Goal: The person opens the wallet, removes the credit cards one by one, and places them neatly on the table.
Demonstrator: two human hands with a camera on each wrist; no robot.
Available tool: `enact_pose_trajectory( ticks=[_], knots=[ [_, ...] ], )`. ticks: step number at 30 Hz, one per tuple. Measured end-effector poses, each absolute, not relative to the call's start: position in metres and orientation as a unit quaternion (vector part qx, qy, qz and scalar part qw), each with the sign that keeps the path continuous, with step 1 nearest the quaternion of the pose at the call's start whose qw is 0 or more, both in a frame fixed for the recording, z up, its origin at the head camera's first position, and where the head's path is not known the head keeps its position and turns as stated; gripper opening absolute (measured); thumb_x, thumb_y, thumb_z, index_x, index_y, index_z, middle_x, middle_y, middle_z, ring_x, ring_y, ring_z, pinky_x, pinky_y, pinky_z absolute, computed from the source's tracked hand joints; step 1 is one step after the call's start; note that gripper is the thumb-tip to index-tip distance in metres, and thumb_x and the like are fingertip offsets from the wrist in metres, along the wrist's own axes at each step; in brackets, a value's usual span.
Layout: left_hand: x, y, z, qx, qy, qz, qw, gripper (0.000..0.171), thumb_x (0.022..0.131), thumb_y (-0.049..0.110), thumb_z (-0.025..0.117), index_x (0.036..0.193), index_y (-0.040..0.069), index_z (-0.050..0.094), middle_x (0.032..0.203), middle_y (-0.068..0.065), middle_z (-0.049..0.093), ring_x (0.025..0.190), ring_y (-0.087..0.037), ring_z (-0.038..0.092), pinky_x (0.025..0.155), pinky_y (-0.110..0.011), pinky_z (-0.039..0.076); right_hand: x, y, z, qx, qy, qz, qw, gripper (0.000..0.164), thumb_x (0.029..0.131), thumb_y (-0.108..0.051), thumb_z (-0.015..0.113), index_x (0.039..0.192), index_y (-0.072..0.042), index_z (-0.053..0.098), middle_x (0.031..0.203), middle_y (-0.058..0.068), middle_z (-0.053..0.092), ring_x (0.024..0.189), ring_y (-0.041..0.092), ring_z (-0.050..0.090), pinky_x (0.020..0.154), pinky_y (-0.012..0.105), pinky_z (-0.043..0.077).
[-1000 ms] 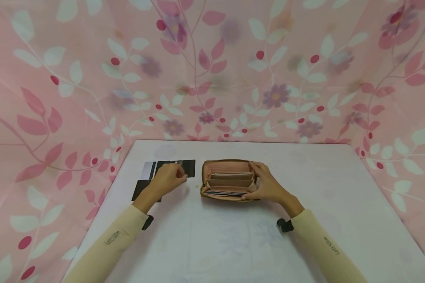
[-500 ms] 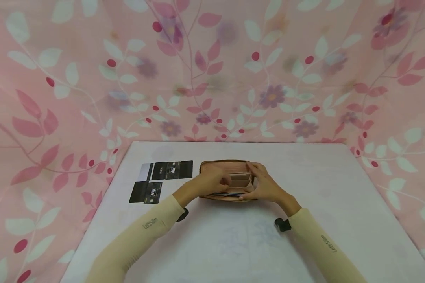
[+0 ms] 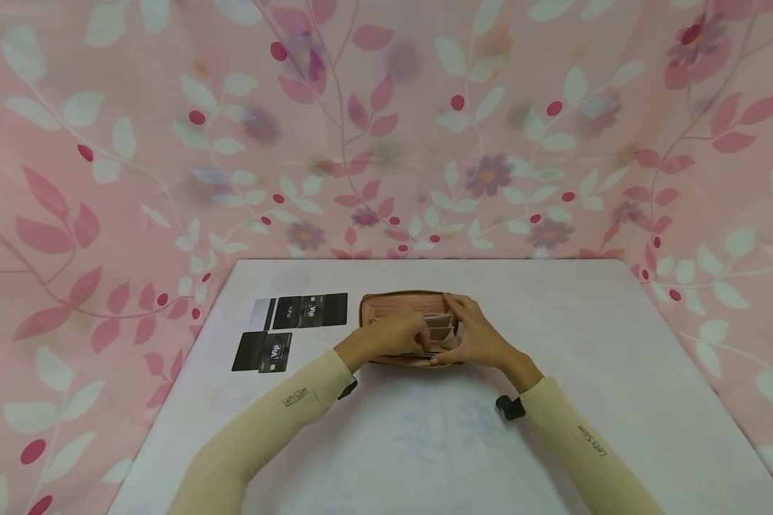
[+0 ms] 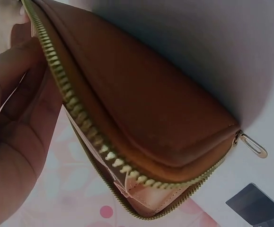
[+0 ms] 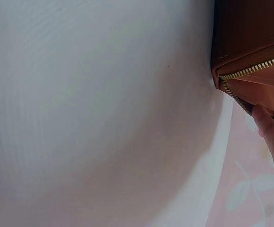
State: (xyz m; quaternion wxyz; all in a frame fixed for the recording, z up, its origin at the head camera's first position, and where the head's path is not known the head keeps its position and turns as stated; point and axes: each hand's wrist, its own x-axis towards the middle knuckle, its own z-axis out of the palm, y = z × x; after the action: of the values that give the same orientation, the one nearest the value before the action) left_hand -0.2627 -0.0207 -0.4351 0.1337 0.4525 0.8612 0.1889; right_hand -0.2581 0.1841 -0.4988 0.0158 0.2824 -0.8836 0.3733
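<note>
A brown zip-around wallet (image 3: pixel 415 363) stands unzipped on the table, its pink-lined compartments facing up. My left hand (image 3: pixel 396 335) reaches into it from the left, with bent fingers down at the front pocket where card edges show. The fingertips are hidden, so I cannot tell if they pinch a card. In the left wrist view, this hand (image 4: pixel 18 123) lies over the zip edge of the wallet (image 4: pixel 141 94). My right hand (image 3: pixel 483 340) grips the wallet's right end, thumb at the front edge and fingers at the back. The right wrist view shows fingers (image 5: pixel 271 127) on the zip edge.
Left of the wallet, a row of overlapping black and silver cards (image 3: pixel 310 311) lies on the white table (image 3: pixel 425 443). Nearer me are two more overlapping dark cards (image 3: pixel 275 352). A metal zip pull (image 4: pixel 254 145) sticks out from the wallet's left end. A floral curtain (image 3: pixel 386 143) hangs behind.
My left hand has moved right, from above the laid-out cards to inside the wallet, then down toward its front pocket. My right hand has kept its hold on the wallet.
</note>
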Motion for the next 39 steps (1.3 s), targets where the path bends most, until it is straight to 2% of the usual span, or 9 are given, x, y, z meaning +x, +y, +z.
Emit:
enact_pose_trajectory(
  ticks=[7, 12, 15, 17, 20, 23, 26, 29, 39],
  knots=[
    [-0.268, -0.024, -0.438, 0.434, 0.862, 0.2, 0.17, 0.009, 0.069, 0.015, 0.072, 0.077, 0.017, 0.072, 0.075, 0.012, 0.064, 0.072, 0.004, 0.056, 0.063, -0.013, 0.044, -0.256, 0.181, -0.498, 0.282, -0.884, 0.373, 0.005, 0.119, 0.048, -0.057, 0.075, 0.14, -0.025, 0.007, 0.135, 0.001, 0.021, 0.116, 0.012, 0.022, 0.089, 0.042, 0.032],
    [-0.265, -0.023, -0.44, 0.446, 0.867, 0.171, 0.145, 0.005, 0.071, 0.017, 0.072, 0.076, 0.018, 0.072, 0.073, 0.013, 0.063, 0.07, 0.003, 0.056, 0.061, -0.013, 0.044, -0.254, 0.179, -0.496, 0.283, -0.886, 0.368, 0.006, 0.118, 0.048, -0.057, 0.075, 0.14, -0.025, 0.007, 0.135, 0.002, 0.02, 0.117, 0.013, 0.021, 0.089, 0.042, 0.032],
    [-0.262, -0.021, -0.438, 0.458, 0.866, 0.155, 0.126, 0.006, 0.071, 0.012, 0.07, 0.074, 0.017, 0.072, 0.07, 0.012, 0.063, 0.065, 0.003, 0.054, 0.057, -0.013, 0.043, -0.254, 0.179, -0.496, 0.28, -0.888, 0.364, 0.01, 0.119, 0.047, -0.058, 0.075, 0.14, -0.026, 0.007, 0.136, 0.0, 0.019, 0.121, 0.012, 0.018, 0.091, 0.043, 0.031],
    [-0.26, -0.019, -0.437, 0.462, 0.865, 0.156, 0.119, 0.009, 0.069, 0.007, 0.068, 0.068, 0.016, 0.07, 0.062, 0.012, 0.059, 0.056, 0.003, 0.049, 0.05, -0.012, 0.04, -0.255, 0.18, -0.497, 0.279, -0.89, 0.362, 0.013, 0.119, 0.047, -0.059, 0.074, 0.14, -0.026, 0.007, 0.136, -0.001, 0.019, 0.122, 0.012, 0.017, 0.092, 0.043, 0.031],
    [-0.259, -0.016, -0.436, 0.458, 0.87, 0.149, 0.104, 0.017, 0.065, 0.003, 0.065, 0.055, 0.015, 0.062, 0.047, 0.012, 0.044, 0.043, 0.001, 0.033, 0.039, -0.013, 0.028, -0.257, 0.181, -0.497, 0.279, -0.888, 0.365, 0.015, 0.118, 0.048, -0.059, 0.074, 0.14, -0.023, 0.009, 0.136, -0.001, 0.02, 0.121, 0.014, 0.019, 0.09, 0.044, 0.032],
    [-0.26, -0.013, -0.437, 0.446, 0.883, 0.12, 0.087, 0.024, 0.067, 0.004, 0.063, 0.049, 0.017, 0.052, 0.043, 0.01, 0.031, 0.04, -0.003, 0.022, 0.036, -0.017, 0.019, -0.259, 0.182, -0.497, 0.28, -0.885, 0.373, 0.007, 0.116, 0.051, -0.057, 0.074, 0.14, -0.016, 0.013, 0.135, 0.001, 0.022, 0.119, 0.016, 0.023, 0.09, 0.042, 0.034],
    [-0.262, -0.011, -0.439, 0.438, 0.891, 0.099, 0.068, 0.024, 0.069, 0.009, 0.064, 0.051, 0.02, 0.053, 0.044, 0.012, 0.034, 0.041, -0.002, 0.024, 0.036, -0.016, 0.022, -0.261, 0.185, -0.496, 0.273, -0.878, 0.393, -0.008, 0.115, 0.052, -0.054, 0.075, 0.14, -0.011, 0.015, 0.134, 0.003, 0.023, 0.117, 0.017, 0.027, 0.09, 0.04, 0.036],
    [-0.265, -0.009, -0.439, 0.436, 0.891, 0.11, 0.06, 0.02, 0.069, 0.012, 0.066, 0.053, 0.021, 0.058, 0.043, 0.012, 0.038, 0.042, -0.002, 0.027, 0.038, -0.017, 0.024, -0.262, 0.187, -0.495, 0.261, -0.877, 0.403, -0.018, 0.115, 0.052, -0.053, 0.076, 0.14, -0.014, 0.014, 0.134, 0.002, 0.022, 0.117, 0.016, 0.027, 0.091, 0.037, 0.036],
    [-0.263, -0.006, -0.437, 0.441, 0.886, 0.101, 0.1, 0.027, 0.068, 0.01, 0.066, 0.05, 0.019, 0.048, 0.045, 0.011, 0.029, 0.041, -0.002, 0.022, 0.036, -0.017, 0.02, -0.262, 0.186, -0.492, 0.265, -0.885, 0.383, -0.027, 0.115, 0.052, -0.055, 0.075, 0.14, -0.012, 0.014, 0.134, -0.002, 0.021, 0.117, 0.011, 0.024, 0.092, 0.035, 0.034]
  ],
)
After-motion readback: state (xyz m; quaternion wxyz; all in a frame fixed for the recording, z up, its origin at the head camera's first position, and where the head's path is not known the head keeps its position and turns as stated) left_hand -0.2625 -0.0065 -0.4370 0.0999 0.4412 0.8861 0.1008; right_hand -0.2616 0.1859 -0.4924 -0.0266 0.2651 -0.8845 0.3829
